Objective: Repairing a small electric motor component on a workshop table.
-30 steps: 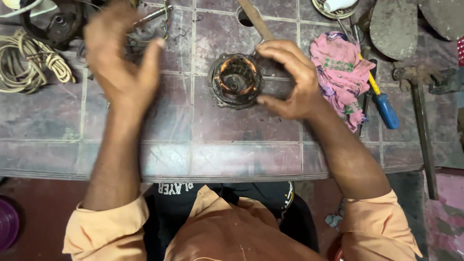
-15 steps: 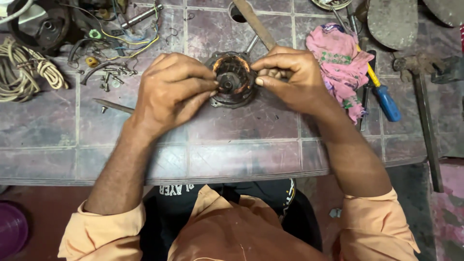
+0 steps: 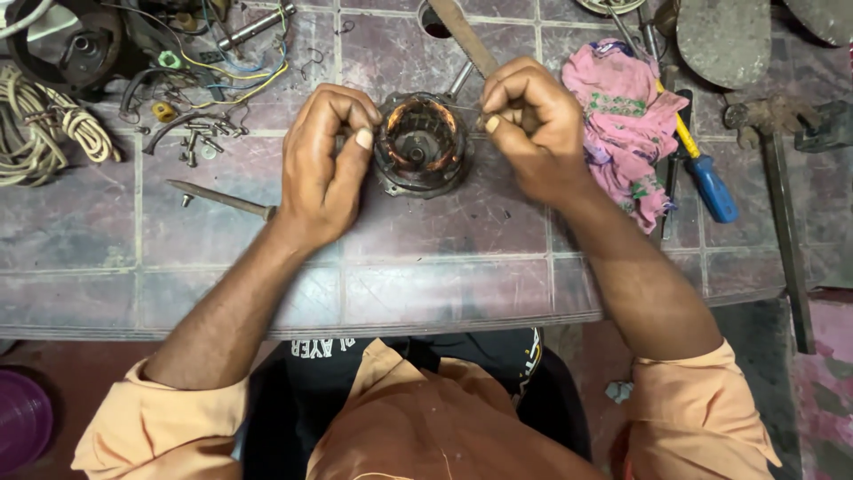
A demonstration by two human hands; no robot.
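While left hand [image 3: 324,164] steadies motor stator [image 3: 421,145], right hand [image 3: 531,124] pinches wire – rag [image 3: 622,124] beside

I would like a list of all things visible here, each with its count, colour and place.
round copper-wound motor stator: one, dark with copper, centre of tiled table
pink patterned cloth: one, right of stator
blue-handled screwdriver: one, right of cloth
coiled cream rope: one, far left
long metal bolt: one, grey, left of left hand
loose screws: several, grey, upper left
left hand: touches stator's left side
right hand: pinches thin wire at stator's right
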